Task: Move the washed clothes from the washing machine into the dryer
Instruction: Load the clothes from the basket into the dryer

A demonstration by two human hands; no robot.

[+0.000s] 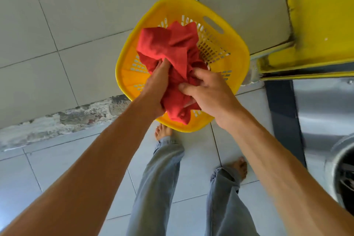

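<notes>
Cloth (168, 50), red and bunched, hangs over a yellow basket (237, 59) that sits on the tiled floor (57, 25). The left hand (157, 90) grips it at the basket's near-left side, fingers dug into the folds. The right hand (208, 94) clutches the lower part of the same bundle, thumb pressed across the front, over the basket's near edge. Whether the cloth's far end rests inside the basket or hangs just above it, the view does not settle.

A steel machine (325, 120) stands to the right of the basket, with part of a round opening (344, 174) showing at the picture's edge; which of the 2 machines it is cannot be told. A yellow panel (321, 15) rises beyond the basket on the right.

The risks, as I judge them: the bundle is loose, so a trailing corner could slip from the 2 hands and drop onto the floor beside the basket, dirtying a washed item. A dangling fold could also snag on the slotted basket wall as it moves. The 2 bare feet (162, 132) stand just near the basket, so a step toward the machine could kick it or trip on it.
</notes>
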